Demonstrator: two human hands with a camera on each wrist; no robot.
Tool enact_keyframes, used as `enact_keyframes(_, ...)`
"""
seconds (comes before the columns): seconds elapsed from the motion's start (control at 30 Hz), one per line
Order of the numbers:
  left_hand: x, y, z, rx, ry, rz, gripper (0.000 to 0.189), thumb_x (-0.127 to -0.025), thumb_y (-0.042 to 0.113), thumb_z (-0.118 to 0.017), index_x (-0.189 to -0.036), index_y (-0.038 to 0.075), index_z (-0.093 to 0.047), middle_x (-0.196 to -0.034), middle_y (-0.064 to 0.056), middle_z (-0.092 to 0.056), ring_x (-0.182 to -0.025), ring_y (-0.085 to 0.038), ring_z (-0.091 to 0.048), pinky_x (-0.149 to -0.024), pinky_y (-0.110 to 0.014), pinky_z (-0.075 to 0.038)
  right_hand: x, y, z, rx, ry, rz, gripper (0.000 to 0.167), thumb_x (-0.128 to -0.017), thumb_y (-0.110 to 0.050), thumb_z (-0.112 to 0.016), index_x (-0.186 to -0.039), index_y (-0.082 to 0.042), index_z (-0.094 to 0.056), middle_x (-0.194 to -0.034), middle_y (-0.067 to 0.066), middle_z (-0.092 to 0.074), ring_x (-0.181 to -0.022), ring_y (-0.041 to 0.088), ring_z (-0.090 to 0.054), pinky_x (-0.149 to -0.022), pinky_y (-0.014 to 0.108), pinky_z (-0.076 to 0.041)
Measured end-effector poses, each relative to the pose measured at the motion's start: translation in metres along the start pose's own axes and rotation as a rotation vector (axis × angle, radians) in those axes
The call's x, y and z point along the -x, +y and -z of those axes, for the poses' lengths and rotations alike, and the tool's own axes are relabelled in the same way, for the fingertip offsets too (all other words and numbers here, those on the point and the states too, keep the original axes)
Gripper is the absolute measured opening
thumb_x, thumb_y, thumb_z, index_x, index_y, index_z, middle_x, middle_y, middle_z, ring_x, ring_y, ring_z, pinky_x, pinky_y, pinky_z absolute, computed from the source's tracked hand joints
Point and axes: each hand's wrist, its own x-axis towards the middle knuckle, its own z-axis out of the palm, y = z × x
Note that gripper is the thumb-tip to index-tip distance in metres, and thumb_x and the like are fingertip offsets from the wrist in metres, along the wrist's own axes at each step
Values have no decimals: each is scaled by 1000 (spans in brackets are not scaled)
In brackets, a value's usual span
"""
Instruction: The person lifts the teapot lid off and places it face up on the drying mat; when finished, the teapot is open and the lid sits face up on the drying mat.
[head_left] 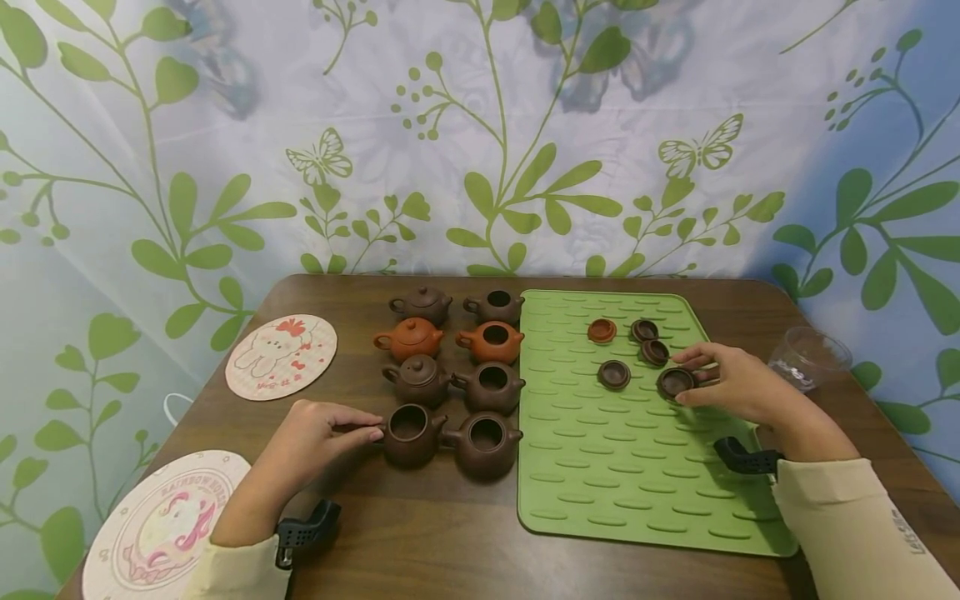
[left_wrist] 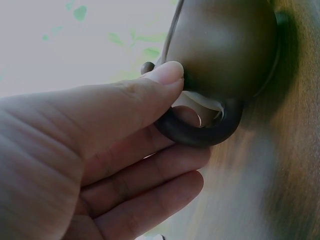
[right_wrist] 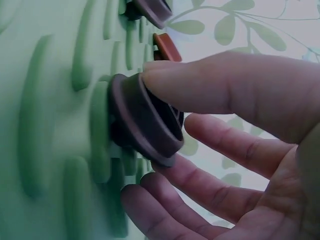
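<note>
My left hand pinches the handle of a dark brown teapot without a lid, at the near left of two columns of small teapots. In the left wrist view, the thumb presses the top of the looped handle with fingers beneath it. Over the green mat, my right hand holds an upturned dark lid at its rim, between thumb and fingers. Other upturned lids lie beside it: a dark one, two dark ones touching, and an orange one.
Three lidded teapots, one of them orange, stand behind the held pot. The right column holds lidless pots, including another orange one. Two round printed mats lie at the left. A clear plastic cup is at the right.
</note>
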Motion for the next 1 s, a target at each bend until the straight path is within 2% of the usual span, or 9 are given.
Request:
enact_keyframes(0.33, 0, 0, 0, 0, 0, 1, 13, -88, 17, -89, -100, 19, -87, -95, 12, -78, -90, -7, -73, -75, -36, -61, 4, -12, 3, 23, 25, -7, 64, -98, -35, -80, -142, 4, -55, -139, 32, -55, -122, 54, -56, -86, 60, -55)
enact_keyframes(0.57, 0, -2, -2, 1, -3, -6, 14, -87, 18, -90, -100, 18, -87, -95, 13, -78, -90, -6, -73, -75, -36, -61, 4, -25, 3, 67, 61, 28, 62, -99, -36, -78, -141, 4, -56, -139, 32, -55, -121, 56, -57, -87, 62, -54)
enact_keyframes(0.8, -3, -1, -2, 12, -18, 20, 17, -86, 25, -91, -101, 18, -86, -94, 16, -77, -88, -3, -72, -76, -35, -61, -2, -39, -2, 134, 104, 46, 57, -100, -35, -77, -139, 2, -61, -140, 32, -55, -121, 57, -55, -88, 65, -52)
enact_keyframes(1.0, -9, 4, 0, 19, 7, 62, 19, -86, 27, -91, -99, 14, -86, -92, 14, -77, -88, -9, -73, -77, -41, -61, -9, -60, -6, 129, 136, 76, 52, -101, -35, -76, -139, -1, -63, -140, 30, -55, -125, 54, -53, -89, 67, -49)
